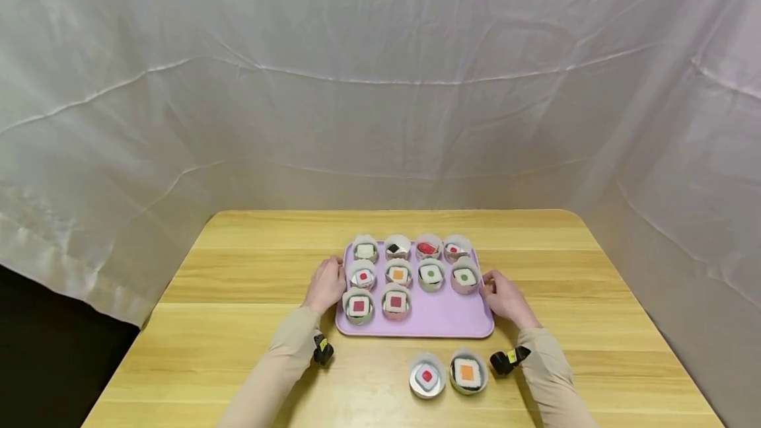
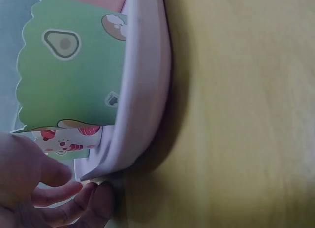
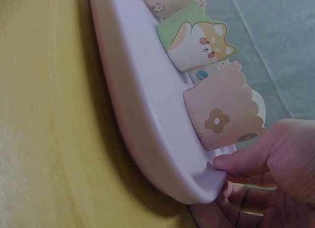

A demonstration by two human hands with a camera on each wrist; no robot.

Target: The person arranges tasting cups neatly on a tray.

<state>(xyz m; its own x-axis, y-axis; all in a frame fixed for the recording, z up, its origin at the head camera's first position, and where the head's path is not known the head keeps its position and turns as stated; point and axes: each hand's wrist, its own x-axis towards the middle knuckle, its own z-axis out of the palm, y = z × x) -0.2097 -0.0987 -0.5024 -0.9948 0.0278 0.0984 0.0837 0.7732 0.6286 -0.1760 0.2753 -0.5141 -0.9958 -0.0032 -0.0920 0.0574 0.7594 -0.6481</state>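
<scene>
A light purple tray (image 1: pixel 454 316) carries several round cups in paper wraps, each with a small sushi-like piece. My left hand (image 1: pixel 326 285) grips the tray's left edge; in the left wrist view its fingers (image 2: pixel 69 211) curl beneath the rim, beside a green avocado-print wrap (image 2: pixel 74 65). At the right edge my right hand (image 1: pixel 505 297) pinches the rim, thumb on top and fingers underneath in the right wrist view. Nearest that thumb stands a pinkish wrap with a brown flower (image 3: pixel 221 107). The front right part of the tray is bare.
Two more cups stand on the wooden table (image 1: pixel 238 335) in front of the tray: one with a red-dotted piece (image 1: pixel 427 376), one with an orange-topped piece (image 1: pixel 467 372). A pale curtain (image 1: pixel 380 117) hangs behind and to the sides.
</scene>
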